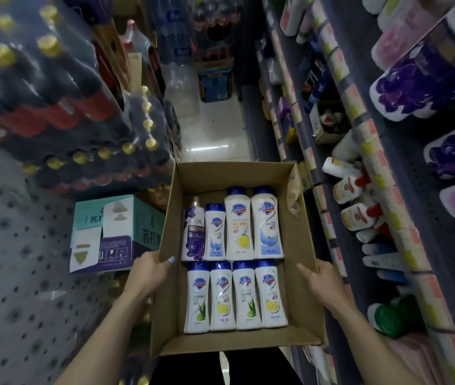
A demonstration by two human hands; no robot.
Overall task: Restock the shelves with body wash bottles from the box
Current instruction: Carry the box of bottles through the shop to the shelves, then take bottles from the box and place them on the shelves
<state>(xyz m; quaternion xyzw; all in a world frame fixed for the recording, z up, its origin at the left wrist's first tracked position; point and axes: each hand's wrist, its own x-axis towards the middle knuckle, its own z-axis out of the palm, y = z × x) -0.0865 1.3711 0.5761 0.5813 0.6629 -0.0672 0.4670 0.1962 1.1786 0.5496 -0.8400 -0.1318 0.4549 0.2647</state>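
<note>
An open cardboard box (301, 245) is carried in front of me, above the aisle floor. Several white body wash bottles with blue caps (239, 226) lie flat inside in two rows, plus one purple bottle (192, 232) at the far left of the back row. My left hand (151, 269) grips the box's left wall, thumb over the rim. My right hand (322, 282) grips the right wall. The shelves (382, 190) run along my right, holding white, red-capped and purple bottles.
Shrink-wrapped packs of dark drink bottles (62, 107) are stacked on my left. A teal and purple carton (109, 232) sits below them, close to the box. The narrow aisle floor (212, 129) runs ahead, with more cartons (215, 81) at its far end.
</note>
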